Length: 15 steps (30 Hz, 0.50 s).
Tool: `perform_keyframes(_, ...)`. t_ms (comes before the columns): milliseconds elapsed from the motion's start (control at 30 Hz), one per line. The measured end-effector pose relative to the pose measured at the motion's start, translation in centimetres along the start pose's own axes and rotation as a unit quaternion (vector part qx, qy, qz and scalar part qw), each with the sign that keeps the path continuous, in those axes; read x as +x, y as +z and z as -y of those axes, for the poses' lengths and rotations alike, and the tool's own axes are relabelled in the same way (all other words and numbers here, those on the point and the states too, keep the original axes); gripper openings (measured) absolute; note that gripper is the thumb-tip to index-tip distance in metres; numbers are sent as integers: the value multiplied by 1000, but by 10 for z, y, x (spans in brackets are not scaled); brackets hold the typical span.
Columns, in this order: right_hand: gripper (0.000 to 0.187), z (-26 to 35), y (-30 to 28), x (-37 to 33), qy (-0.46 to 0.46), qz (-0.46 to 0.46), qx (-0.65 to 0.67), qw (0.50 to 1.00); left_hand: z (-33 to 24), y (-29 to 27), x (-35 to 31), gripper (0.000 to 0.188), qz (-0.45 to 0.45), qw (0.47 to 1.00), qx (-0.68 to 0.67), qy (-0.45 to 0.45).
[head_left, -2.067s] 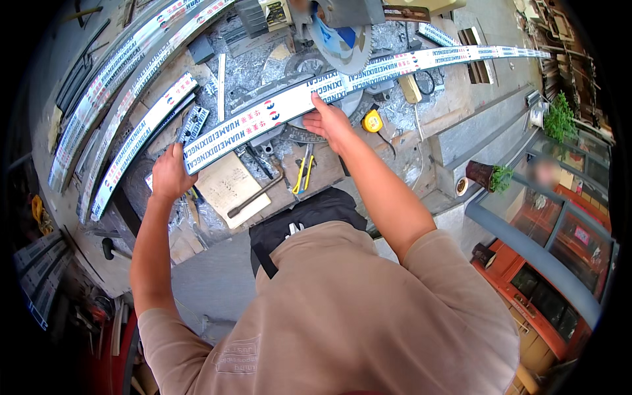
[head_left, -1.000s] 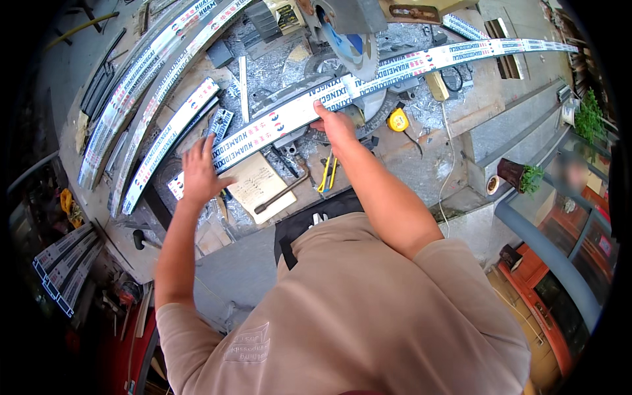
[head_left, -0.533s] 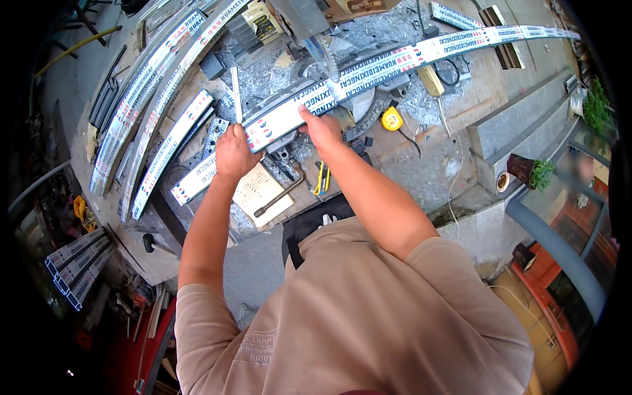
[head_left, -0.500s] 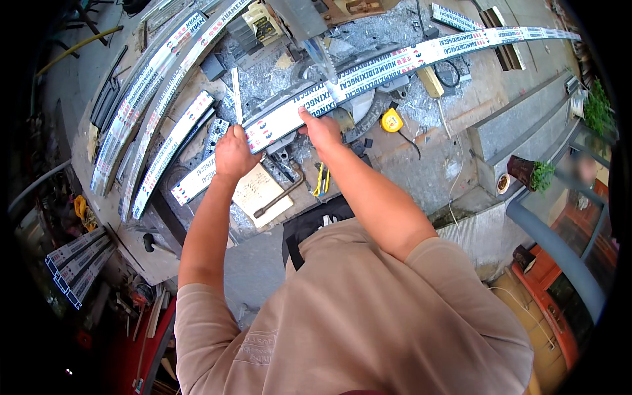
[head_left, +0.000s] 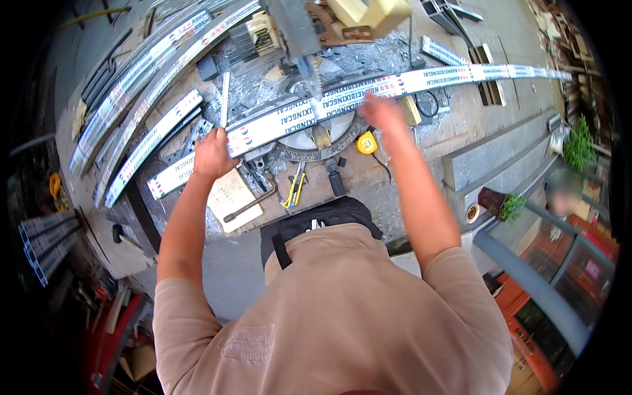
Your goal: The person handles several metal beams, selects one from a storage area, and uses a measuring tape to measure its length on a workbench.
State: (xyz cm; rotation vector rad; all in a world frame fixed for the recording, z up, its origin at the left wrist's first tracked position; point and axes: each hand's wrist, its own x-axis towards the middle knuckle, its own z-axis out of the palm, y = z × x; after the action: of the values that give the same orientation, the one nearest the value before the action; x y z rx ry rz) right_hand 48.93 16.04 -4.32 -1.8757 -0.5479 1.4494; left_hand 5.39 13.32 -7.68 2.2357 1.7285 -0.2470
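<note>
A long profile bar (head_left: 421,78), wrapped in white printed film, lies across the round base (head_left: 309,148) of a mitre saw. The toothed saw blade (head_left: 309,74) stands over the bar's far edge. At the bar's left end, my left hand (head_left: 214,156) has its fingers closed round it. My right hand (head_left: 383,113) is at the bar's near edge, right of the blade; motion smears its fingers, so its grip cannot be made out. Near the saw base lie a yellow tape measure (head_left: 367,143) and a yellow-handled cutting tool (head_left: 295,191).
More wrapped profiles (head_left: 148,105) lie at the left, with a short piece (head_left: 172,179) beside my left forearm. Metal shavings (head_left: 368,56) litter the bench. A socket wrench (head_left: 247,207) rests on a marked board (head_left: 227,197). Potted plants (head_left: 513,207) stand at the right.
My right hand has moved right along the bar, past the blade, uncovering the saw base. My left hand stays at the bar's left end. The whole view has shifted slightly.
</note>
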Motion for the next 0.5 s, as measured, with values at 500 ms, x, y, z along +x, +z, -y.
perform_keyframes(500, 44, 304, 71, -68, -443, 62, -439, 779, 0, -5, 11, 67, 27, 999, -19, 21)
